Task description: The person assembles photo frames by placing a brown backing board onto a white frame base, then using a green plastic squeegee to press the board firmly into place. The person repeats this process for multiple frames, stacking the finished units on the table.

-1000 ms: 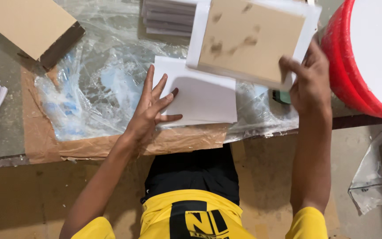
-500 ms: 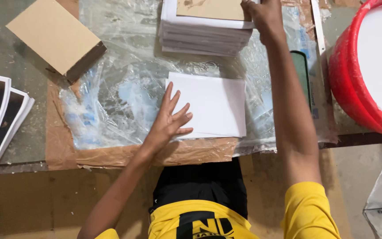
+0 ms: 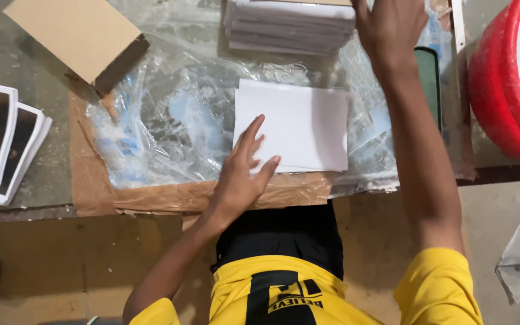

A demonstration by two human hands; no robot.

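Pressing flat white sheets (image 3: 299,126), left hand (image 3: 242,174) spread open, right hand (image 3: 392,27) splayed on grey-edged stack (image 3: 290,27)

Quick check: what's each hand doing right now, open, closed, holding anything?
Left hand: open, fingers spread flat on the white sheets, gripping nothing.
Right hand: open, resting on the tall stack of boards; any grip cannot be told.

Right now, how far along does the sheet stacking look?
Done: a small pile of white sheets lies on the plastic wrap. In hand: the left hand rests on it; the right hand reaches the taller stack. Left: that thick stack.
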